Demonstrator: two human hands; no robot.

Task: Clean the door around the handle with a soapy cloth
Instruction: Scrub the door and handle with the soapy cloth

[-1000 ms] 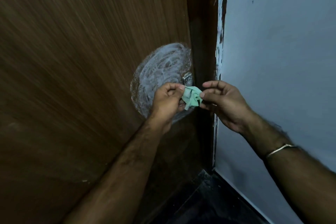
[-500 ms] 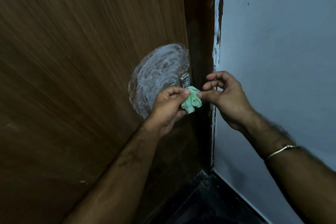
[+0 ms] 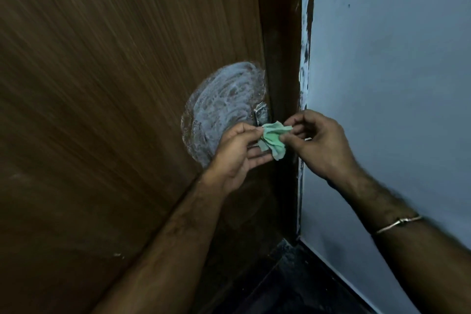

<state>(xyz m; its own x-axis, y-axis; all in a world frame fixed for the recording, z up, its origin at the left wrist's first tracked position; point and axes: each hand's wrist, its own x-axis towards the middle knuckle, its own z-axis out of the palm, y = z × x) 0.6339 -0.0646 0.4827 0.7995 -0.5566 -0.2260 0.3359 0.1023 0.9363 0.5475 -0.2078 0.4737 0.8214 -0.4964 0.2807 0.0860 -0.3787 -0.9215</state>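
I note left hand (image 3: pixel 235 153) and right hand (image 3: pixel 316 144) both pinching the green cloth (image 3: pixel 272 140) just near of the handle (image 3: pixel 260 115), likely refolding it beside the door's (image 3: pixel 114 109) suds (image 3: pixel 219 109).

Left hand (image 3: pixel 237 153) and right hand (image 3: pixel 318 145) raised close together; both grips pinched.
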